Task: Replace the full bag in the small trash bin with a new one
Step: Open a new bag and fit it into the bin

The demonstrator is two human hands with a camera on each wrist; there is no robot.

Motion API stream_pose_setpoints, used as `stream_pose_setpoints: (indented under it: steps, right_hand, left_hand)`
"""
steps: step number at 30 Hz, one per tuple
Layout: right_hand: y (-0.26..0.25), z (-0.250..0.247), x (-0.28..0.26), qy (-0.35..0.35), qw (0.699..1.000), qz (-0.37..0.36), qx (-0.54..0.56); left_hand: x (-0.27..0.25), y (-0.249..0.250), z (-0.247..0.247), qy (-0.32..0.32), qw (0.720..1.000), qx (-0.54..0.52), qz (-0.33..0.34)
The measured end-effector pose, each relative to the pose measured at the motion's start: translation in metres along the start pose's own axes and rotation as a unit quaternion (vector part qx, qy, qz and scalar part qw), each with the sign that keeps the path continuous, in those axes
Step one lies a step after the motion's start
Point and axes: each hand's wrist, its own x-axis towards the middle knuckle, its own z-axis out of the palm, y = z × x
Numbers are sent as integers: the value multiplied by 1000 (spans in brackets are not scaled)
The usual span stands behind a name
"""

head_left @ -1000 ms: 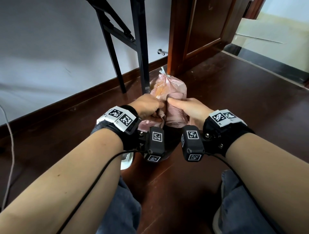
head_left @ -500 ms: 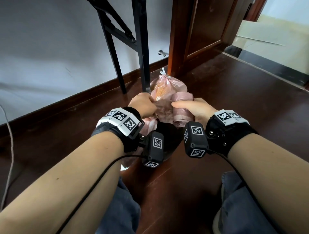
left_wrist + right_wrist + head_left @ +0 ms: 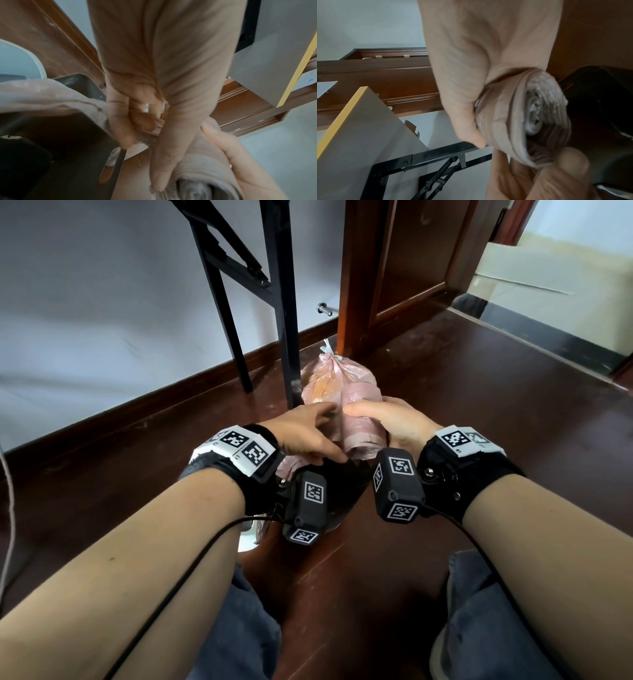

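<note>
My right hand (image 3: 376, 419) grips a roll of pink trash bags (image 3: 363, 436), held end-on above the dark small bin (image 3: 346, 487). In the right wrist view its thumb and fingers wrap the roll (image 3: 522, 115). My left hand (image 3: 325, 433) sits against the roll's left side and pinches the loose pink bag film (image 3: 51, 92), which drapes left over the bin's rim (image 3: 77, 82). The full pink bag (image 3: 329, 378), tied at the top, stands on the floor just behind the hands. Wrists and cameras hide most of the bin.
Black folding-table legs (image 3: 284, 302) stand just behind and left of the full bag, and a brown door frame (image 3: 356, 268) rises right behind it. Dark wood floor spreads to the right. My jeans-clad knees (image 3: 239, 628) are below, and a cable (image 3: 10, 508) runs at the far left.
Both hands have risen a little with the roll. My left hand has loosened from a fist at the roll to fingers stretched along it, with loose film now hanging under it.
</note>
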Motion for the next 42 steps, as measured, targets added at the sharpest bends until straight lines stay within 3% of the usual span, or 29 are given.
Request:
stream_pose_setpoints:
  steps: [5, 12, 19, 24, 29, 34, 42]
  right_hand:
    - [0, -3, -1, -20, 999, 23, -32]
    - [-1, -4, -3, -13, 992, 61, -105]
    - [-1, -8, -3, 68, 994, 31, -83]
    - [-1, -10, -3, 88, 995, 11, -46]
    - [-1, -14, -10, 97, 995, 19, -30]
    - [2, -24, -20, 130, 991, 18, -13]
    - [15, -53, -36, 125, 985, 60, -98]
  left_hand:
    - [2, 1, 1, -13, 997, 66, -27]
    - [6, -1, -2, 49, 997, -57, -25]
    - [4, -1, -10, 117, 974, -192, -20]
    - [-3, -2, -8, 61, 966, -242, -61]
    - [-7, 1, 2, 47, 954, -288, -67]
    - [-12, 7, 24, 0, 963, -260, -71]
    - [-9, 6, 57, 76, 947, -291, -110]
